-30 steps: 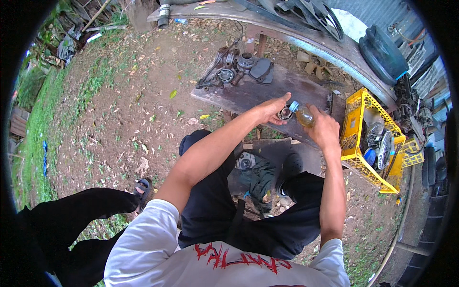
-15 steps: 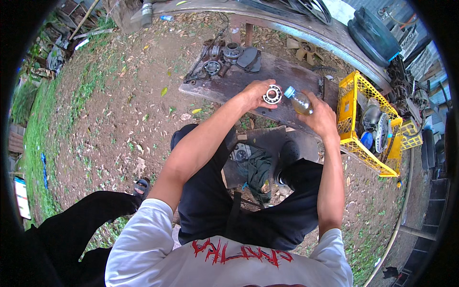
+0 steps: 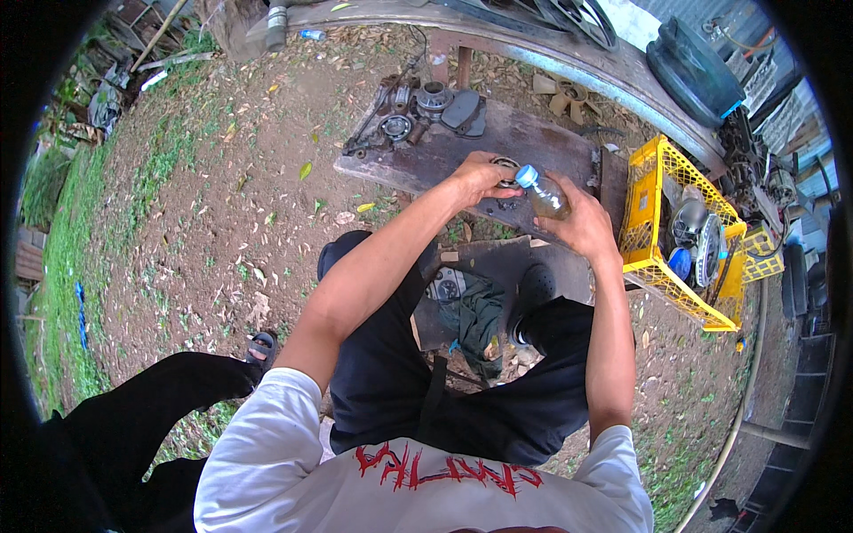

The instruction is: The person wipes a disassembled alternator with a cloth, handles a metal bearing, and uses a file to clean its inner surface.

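Observation:
My left hand (image 3: 483, 178) grips a metal ball bearing (image 3: 507, 165) near the middle of the picture, partly hidden by my fingers and the bottle. My right hand (image 3: 577, 222) is closed round a clear plastic bottle (image 3: 550, 196) with a blue cap, tilted with its capped end right beside the bearing. Both are held over a worn wooden bench (image 3: 373, 171), on whose far left part lie greasy metal parts (image 3: 433, 99), another bearing (image 3: 395, 127) and dark flat plates (image 3: 462, 113).
A yellow crate (image 3: 641, 197) of parts stands at right. Behind are a long raised shelf (image 3: 498, 34) with a dark container (image 3: 693, 67) and a fan (image 3: 569, 98). Below are a dark cloth (image 3: 480, 320) and another person's sandaled foot (image 3: 261, 348) at left.
Since half a second ago, the bottle has shifted left toward the bearing, and the bearing has turned from facing up to tilted, now partly behind the cap.

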Demonstrator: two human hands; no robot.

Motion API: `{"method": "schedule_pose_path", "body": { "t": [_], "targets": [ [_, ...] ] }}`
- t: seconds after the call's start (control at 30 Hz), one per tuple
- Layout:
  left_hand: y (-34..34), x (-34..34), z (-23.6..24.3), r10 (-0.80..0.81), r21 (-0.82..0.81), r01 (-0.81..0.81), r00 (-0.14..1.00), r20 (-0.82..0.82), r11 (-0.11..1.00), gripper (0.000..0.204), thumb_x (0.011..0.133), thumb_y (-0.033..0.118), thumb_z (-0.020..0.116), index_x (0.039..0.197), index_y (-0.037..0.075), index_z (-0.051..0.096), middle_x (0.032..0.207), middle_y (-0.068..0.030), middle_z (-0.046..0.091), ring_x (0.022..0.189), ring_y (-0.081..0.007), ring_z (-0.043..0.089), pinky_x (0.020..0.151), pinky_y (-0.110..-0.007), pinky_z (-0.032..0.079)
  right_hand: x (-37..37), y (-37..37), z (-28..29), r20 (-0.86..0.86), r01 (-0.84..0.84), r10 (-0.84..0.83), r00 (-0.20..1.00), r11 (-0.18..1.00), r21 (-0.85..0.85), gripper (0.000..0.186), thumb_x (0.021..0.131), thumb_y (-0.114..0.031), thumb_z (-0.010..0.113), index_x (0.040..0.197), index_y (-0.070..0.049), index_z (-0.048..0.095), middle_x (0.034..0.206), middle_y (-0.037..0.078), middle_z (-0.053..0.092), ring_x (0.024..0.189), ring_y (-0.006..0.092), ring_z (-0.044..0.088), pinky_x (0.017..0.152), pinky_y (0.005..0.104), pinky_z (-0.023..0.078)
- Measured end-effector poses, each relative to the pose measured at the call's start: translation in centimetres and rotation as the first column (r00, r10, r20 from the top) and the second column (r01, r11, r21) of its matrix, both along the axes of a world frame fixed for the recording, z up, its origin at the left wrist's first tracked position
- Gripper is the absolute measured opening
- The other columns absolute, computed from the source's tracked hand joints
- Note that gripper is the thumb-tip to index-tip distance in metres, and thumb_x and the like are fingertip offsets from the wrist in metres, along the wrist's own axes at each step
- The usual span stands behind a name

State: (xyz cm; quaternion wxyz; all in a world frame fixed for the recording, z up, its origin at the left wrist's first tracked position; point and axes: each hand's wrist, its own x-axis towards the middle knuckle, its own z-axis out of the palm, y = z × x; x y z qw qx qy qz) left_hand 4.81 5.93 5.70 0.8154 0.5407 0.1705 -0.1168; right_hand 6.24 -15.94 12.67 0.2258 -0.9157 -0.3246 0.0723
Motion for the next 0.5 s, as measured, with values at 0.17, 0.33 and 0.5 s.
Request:
{"method": "schedule_pose_path", "body": {
  "t": [0.17, 0.33, 0.5],
  "targets": [
    [-0.6, -0.5, -0.3, 0.034, 0.02, -0.035, 0.999, 0.042, 0.999, 0.038, 0.089, 0.007, 0.065, 0.122, 0.0, 0.049, 0.09, -0.0142, 0.065, 0.071, -0.0204, 0.07, 0.054, -0.019, 0.056, 0.1, -0.1, 0.1, 0.014, 0.033, -0.033, 0.999, 0.999, -0.009, 0.075, 0.067, -0.027, 0.08, 0.135, -0.019, 0.049, 0.118, 0.015, 0.064, 0.108, 0.0359, 0.061, 0.088, 0.0441, 0.049],
    [-0.8, -0.1, 0.2, 0.03, 0.145, -0.023, 0.999, -0.046, 0.989, 0.028, 0.093, 0.02, 0.062, 0.112, 0.0, 0.056, 0.082, -0.009, 0.065, 0.055, -0.0119, 0.059, 0.038, -0.02, 0.039, 0.2, -0.2, -0.2, -0.001, -0.015, 0.015, 1.0, 1.0, 0.017, 0.075, 0.067, -0.025, 0.08, 0.135, -0.019, 0.049, 0.117, 0.016, 0.064, 0.108, 0.0367, 0.061, 0.089, 0.0445, 0.049],
    [-0.7, -0.3, 0.8, 0.102, 0.246, -0.074, 0.989, -0.105, 0.966, 0.036, 0.1, 0.035, 0.046, 0.098, 0.003, 0.06, 0.07, -0.0068, 0.063, 0.043, -0.0072, 0.039, 0.033, -0.023, 0.027, -0.1, -0.2, 0.2, 0.059, 0.033, -0.031, 0.998, 0.999, -0.029, 0.073, 0.068, -0.022, 0.078, 0.135, -0.02, 0.049, 0.118, 0.015, 0.063, 0.11, 0.0356, 0.059, 0.091, 0.0447, 0.048]
  ]
}}
